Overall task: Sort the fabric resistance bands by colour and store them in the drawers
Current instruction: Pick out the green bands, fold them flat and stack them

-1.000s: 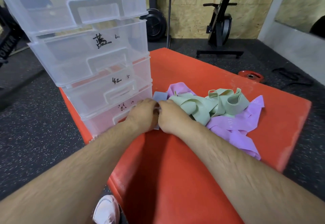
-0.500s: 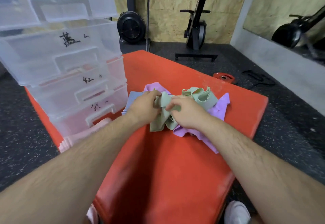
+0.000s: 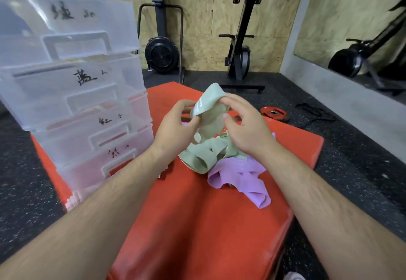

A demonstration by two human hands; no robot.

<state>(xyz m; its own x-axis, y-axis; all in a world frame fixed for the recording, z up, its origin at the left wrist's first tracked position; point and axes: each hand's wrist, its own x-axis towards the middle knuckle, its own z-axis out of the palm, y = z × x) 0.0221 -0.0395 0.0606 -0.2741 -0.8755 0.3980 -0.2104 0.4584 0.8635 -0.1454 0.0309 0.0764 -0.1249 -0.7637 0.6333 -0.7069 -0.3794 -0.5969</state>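
Head camera: half a second ago both hands were down in the heap. Now they have lifted one sage-green fabric resistance band [image 3: 208,112] above it. The left hand [image 3: 175,130] pinches the band's end with the white print. The right hand [image 3: 246,130] curls its fingers over the top of the loop.

The other green bands [image 3: 204,154] lie tangled on the red padded mat [image 3: 197,224], partly on the lilac fabric bands [image 3: 241,172].

The stack of clear plastic drawers [image 3: 87,95] stands on the mat to the left, with handwritten black marks on each front. The two lower fronts look pinkish, though I cannot tell if that is contents or the mat showing through. Pale pink fabric edges [image 3: 74,198] poke out at the stack's foot.
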